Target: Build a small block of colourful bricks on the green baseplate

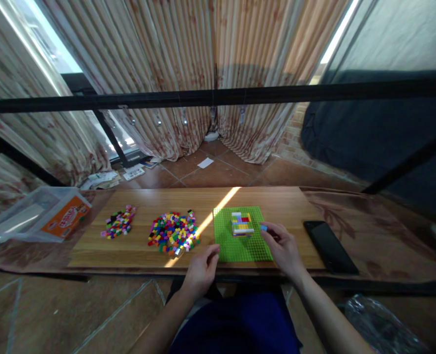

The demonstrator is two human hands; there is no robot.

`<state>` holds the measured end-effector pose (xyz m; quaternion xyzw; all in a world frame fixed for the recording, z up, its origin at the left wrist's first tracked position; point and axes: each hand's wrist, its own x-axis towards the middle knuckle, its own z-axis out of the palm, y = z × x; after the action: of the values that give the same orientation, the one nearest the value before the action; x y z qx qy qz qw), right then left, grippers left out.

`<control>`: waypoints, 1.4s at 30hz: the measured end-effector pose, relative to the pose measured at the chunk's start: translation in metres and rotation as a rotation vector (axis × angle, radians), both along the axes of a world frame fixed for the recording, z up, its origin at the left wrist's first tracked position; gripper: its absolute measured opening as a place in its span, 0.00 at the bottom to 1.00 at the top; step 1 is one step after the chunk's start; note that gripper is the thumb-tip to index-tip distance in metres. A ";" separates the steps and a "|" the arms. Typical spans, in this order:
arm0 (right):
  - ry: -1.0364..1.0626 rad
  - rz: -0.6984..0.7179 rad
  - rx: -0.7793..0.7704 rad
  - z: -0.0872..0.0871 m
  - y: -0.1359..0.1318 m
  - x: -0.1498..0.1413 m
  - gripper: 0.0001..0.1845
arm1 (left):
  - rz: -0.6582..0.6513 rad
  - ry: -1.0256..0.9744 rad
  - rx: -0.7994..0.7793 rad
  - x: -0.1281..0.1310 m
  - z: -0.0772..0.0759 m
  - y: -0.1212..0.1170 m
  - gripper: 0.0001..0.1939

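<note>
A green baseplate (225,248) lies on the wooden board, and a small built block of toy bricks (242,224) in white, yellow, red and blue stands on it. My right hand (283,246) is over the plate's right edge, pinching a light blue brick (264,227) just right of the built block. At the plate's lower left corner, my left hand (203,268) is curled with thumb and fingertips together; whatever may be between them is too small to make out.
A big pile of loose bricks (173,231) and a smaller pile (119,223) lie left of the plate on the wooden board (140,258). A black phone (330,247) rests at the right. A clear plastic bin (51,216) stands far left. A dark rail (188,97) crosses beyond.
</note>
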<state>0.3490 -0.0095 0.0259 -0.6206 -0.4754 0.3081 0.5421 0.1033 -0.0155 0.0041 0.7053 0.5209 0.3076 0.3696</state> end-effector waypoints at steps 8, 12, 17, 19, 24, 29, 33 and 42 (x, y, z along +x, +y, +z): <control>-0.077 0.137 0.026 -0.006 0.067 0.012 0.15 | -0.003 -0.025 -0.027 -0.013 -0.005 -0.002 0.13; -0.094 0.167 0.003 -0.012 0.073 0.016 0.18 | 0.001 -0.004 -0.003 -0.011 -0.004 0.002 0.12; 0.015 0.118 -0.037 -0.016 0.063 0.021 0.22 | 0.017 0.022 0.003 -0.010 0.001 0.005 0.11; 0.067 0.075 -0.050 -0.013 0.054 0.020 0.21 | 0.022 0.026 0.000 -0.009 0.001 0.004 0.11; 0.072 0.063 0.012 0.005 0.025 -0.010 0.17 | 0.022 -0.007 0.016 -0.010 -0.001 -0.002 0.11; -0.164 0.430 -0.023 -0.003 -0.003 -0.072 0.15 | 0.130 -0.059 0.068 -0.024 -0.002 -0.012 0.11; -0.279 0.529 -0.065 -0.021 0.001 -0.110 0.14 | 0.225 -0.058 0.061 -0.048 -0.003 -0.019 0.10; -0.682 0.549 -0.125 -0.022 0.050 -0.138 0.11 | 0.468 -0.061 -0.050 -0.095 -0.015 -0.025 0.13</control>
<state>0.2115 0.0400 0.0037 -0.5690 -0.7549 0.2465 0.2137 0.0083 -0.0403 -0.0108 0.5464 0.6663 0.3929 0.3212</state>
